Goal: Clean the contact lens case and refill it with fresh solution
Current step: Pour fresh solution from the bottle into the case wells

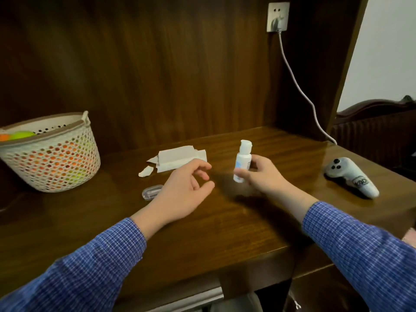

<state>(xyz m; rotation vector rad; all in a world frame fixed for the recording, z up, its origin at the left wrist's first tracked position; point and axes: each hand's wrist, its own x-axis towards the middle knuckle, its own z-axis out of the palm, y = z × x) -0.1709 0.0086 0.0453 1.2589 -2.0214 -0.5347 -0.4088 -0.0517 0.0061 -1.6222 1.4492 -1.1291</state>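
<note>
inside right grip: solution bottle

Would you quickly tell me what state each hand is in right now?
Left hand: open, fingers loosely curled, holding nothing.
Right hand: closed on the small white plastic solution bottle.

bare desk in front, basket left, controller right

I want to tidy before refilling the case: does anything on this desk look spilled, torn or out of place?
No spill shows. The white tissue is ragged, with a torn scrap lying beside it. The white game controller has no part in lens care.
</note>
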